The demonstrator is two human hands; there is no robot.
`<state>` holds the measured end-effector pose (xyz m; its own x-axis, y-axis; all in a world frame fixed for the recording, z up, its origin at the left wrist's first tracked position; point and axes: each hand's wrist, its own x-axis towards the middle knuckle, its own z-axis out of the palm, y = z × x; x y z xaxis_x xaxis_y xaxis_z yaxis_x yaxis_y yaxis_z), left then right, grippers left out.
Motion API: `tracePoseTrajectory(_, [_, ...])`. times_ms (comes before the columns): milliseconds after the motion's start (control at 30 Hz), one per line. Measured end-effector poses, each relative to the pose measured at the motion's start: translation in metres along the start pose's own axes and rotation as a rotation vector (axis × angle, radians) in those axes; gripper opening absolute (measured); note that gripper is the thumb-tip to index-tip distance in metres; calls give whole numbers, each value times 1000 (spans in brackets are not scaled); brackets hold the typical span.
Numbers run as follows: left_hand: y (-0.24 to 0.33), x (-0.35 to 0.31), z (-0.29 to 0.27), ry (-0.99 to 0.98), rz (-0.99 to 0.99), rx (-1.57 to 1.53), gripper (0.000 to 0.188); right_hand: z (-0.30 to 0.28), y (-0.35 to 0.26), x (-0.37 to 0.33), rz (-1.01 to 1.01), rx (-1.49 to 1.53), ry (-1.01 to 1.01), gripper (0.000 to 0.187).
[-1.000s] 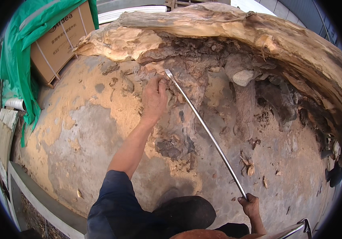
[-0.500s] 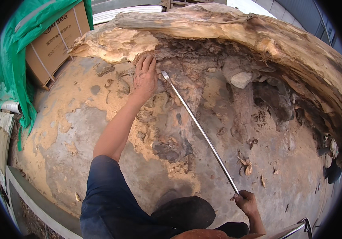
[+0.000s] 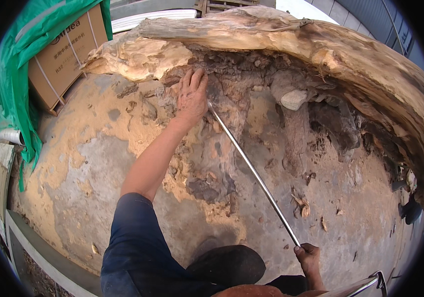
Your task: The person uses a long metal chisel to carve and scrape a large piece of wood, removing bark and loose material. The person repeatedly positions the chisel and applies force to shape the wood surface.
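Bark (image 3: 244, 63) seemingly remains under the bare-topped log (image 3: 251, 37); our left hand (image 3: 191, 99) lies open against it, our right hand (image 3: 309, 254) grips the bar (image 3: 255, 175).

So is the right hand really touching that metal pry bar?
Touching: the head view shows the right hand wrapped around the near end of the metal pry bar.

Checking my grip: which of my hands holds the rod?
Your right hand, closed around the rod at its near end; your left hand, fingers extended, is by the log.
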<state>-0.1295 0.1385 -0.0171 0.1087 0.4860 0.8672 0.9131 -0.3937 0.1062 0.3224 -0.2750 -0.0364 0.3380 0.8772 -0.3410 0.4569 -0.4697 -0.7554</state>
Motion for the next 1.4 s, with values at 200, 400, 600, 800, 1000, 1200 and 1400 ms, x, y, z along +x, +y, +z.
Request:
tracePoseTrajectory(200, [54, -59, -61, 3, -570, -653, 24, -13, 16, -2, -49, -59, 43, 28])
tracePoseTrajectory(400, [130, -65, -92, -243, -1097, -1389, 39, -24, 32, -7, -83, 0, 6, 29])
tracePoseTrajectory(600, [192, -48, -108, -283, -1212, -1810, 35, -36, 37, -16, -204, -21, 146, 27])
tracePoseTrajectory(800, [272, -43, -115, -180, -1375, -1952, 28, -53, 38, -18, -213, 56, 12, 24])
tracePoseTrajectory(1000, [318, -65, -141, -211, -1449, -1877, 25, -61, 71, -19, -128, 163, -203, 23])
tracePoseTrajectory(1200, [368, -79, -184, -248, -1371, -1868, 26, -57, 68, -3, -281, 270, -371, 31])
tracePoseTrajectory(1400, [420, -67, -218, -674, -847, -1763, 35, -77, 55, -17, -339, 492, -399, 32])
